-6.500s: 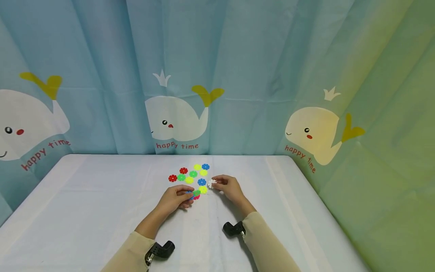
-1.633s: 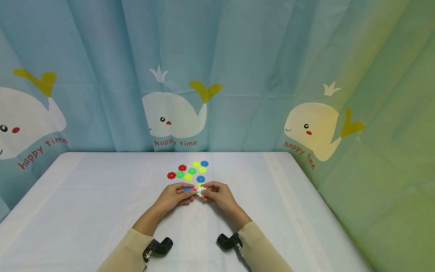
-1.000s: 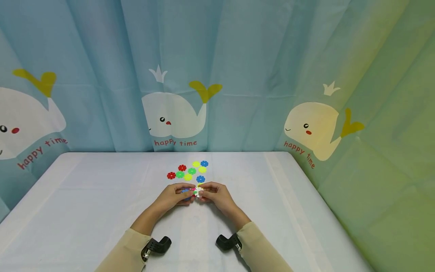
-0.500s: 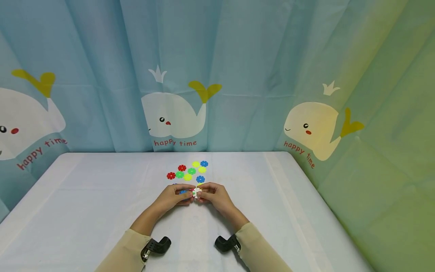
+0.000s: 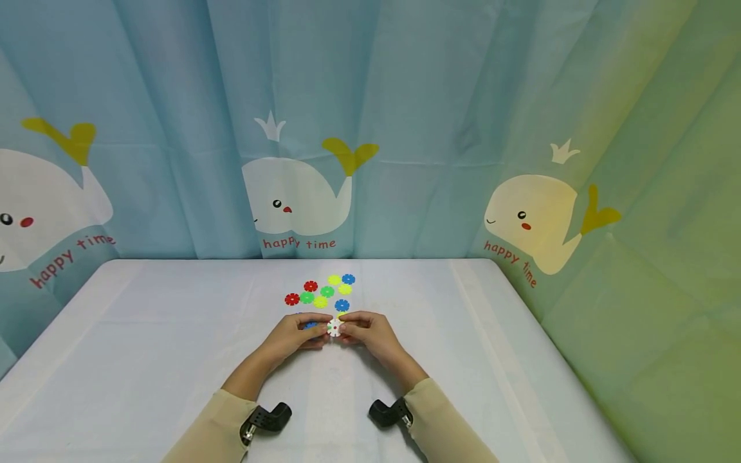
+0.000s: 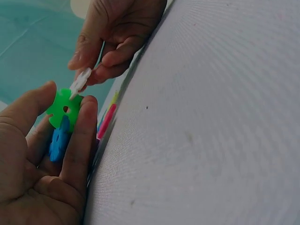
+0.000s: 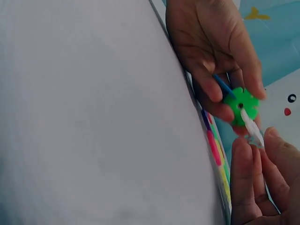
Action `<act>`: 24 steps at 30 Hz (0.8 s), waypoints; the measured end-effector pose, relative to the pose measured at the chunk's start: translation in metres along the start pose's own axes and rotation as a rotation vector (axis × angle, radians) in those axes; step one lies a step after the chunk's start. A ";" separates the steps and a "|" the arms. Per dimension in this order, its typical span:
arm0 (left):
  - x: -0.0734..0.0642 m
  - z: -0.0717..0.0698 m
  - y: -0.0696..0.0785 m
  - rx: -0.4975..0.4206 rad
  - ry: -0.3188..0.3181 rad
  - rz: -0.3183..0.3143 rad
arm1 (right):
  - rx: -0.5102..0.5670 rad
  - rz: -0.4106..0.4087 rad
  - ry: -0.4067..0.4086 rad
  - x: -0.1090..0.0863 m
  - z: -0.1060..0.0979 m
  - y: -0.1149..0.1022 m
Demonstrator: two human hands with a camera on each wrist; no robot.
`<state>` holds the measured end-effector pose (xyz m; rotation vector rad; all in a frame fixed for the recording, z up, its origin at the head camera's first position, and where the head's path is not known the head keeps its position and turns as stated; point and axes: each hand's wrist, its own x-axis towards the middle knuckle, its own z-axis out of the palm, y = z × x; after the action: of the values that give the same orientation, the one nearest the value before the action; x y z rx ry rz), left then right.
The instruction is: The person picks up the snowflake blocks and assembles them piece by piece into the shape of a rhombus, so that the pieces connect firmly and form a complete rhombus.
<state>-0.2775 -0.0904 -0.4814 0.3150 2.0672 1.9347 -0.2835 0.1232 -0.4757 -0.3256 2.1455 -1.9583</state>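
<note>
My left hand [image 5: 292, 335] pinches a green notched snowflake disc [image 6: 57, 102], with a blue snowflake disc [image 6: 57, 145] slotted into it on the palm side. The green disc lies between thumb and fingertips. From the other side my right hand [image 5: 375, 333] pinches a white snowflake disc [image 7: 252, 129] by its edge. In both wrist views the white disc stands at an angle to the green disc [image 7: 250, 101], its edge right at the green one's rim. In the head view the white disc [image 5: 334, 328] faces up at the camera and mostly hides the green.
Behind the hands, several loose discs lie flat on the white table [image 5: 173, 360]: red [image 5: 292, 299], green [image 5: 307, 298], yellow [image 5: 321, 301] and blue [image 5: 342, 305]. A curtain with whale prints [image 5: 301, 193] hangs behind the table. Each wrist wears a black camera mount [image 5: 272, 418].
My right hand has brought the white disc leftward from apart to the green disc in my left hand. In the last second the white disc has turned slightly; both hands stay nearly still.
</note>
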 end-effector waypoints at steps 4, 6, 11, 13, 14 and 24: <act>0.000 -0.001 0.001 -0.022 0.006 -0.016 | -0.047 -0.006 0.033 0.001 -0.006 -0.001; 0.000 -0.001 0.001 -0.036 0.012 -0.027 | -0.067 -0.012 0.052 0.001 -0.008 -0.002; 0.001 -0.003 0.001 -0.049 0.022 -0.042 | -0.093 -0.031 0.096 0.003 -0.015 -0.004; 0.001 -0.003 0.002 -0.054 0.023 -0.046 | -0.110 -0.041 0.117 0.003 -0.018 -0.004; 0.001 -0.003 0.002 -0.057 0.024 -0.050 | -0.121 -0.039 0.130 0.003 -0.019 -0.004; 0.002 -0.004 0.002 -0.141 0.065 -0.093 | -0.329 0.025 0.187 0.016 -0.020 -0.006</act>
<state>-0.2807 -0.0938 -0.4790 0.1251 1.9345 2.0460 -0.3045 0.1365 -0.4683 -0.1720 2.5814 -1.6763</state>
